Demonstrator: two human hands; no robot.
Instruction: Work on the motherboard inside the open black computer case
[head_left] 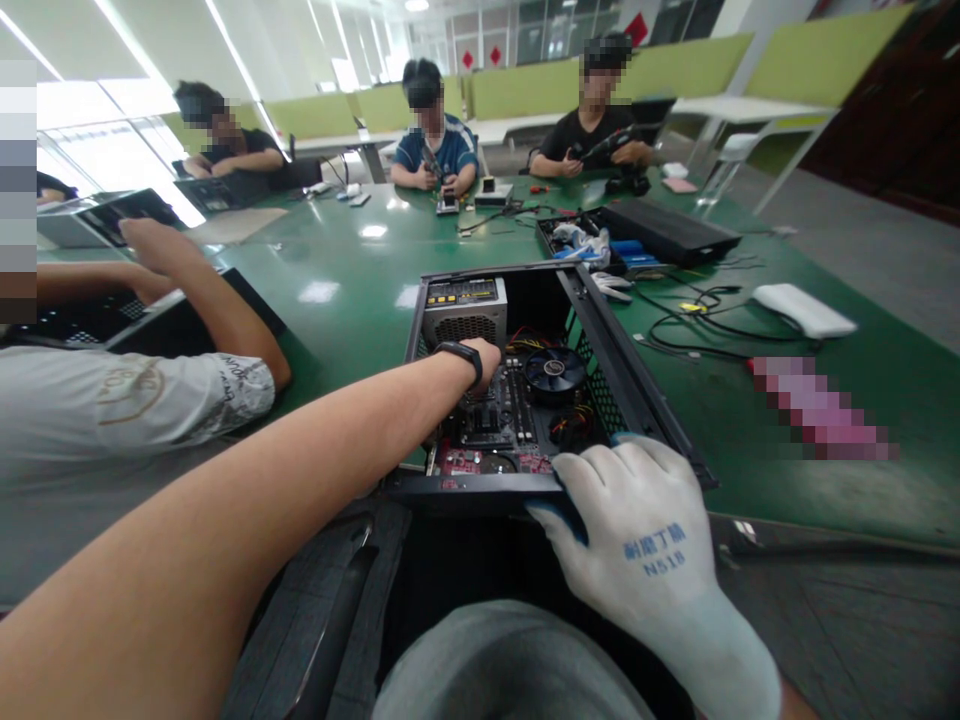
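An open desktop computer case (480, 485) lies on its side at the table's near edge. In it are a power supply (466, 312), a motherboard (491, 420) and a round black fan (555, 370). My bare left hand (484, 362), with a black band at the wrist, reaches down into the case just below the power supply. Its fingers are hidden from view. On my right hand (626, 500) is a white work glove. It grips the near rim of the case, fingers over the top and thumb on the outer side.
A co-worker's arm (210, 290) and another case (247, 305) are close on my left. Cables (675, 320), a white pouch-like item (804, 310) and a black panel or case (660, 230) lie to the right on the green table (337, 340). Several people work across it.
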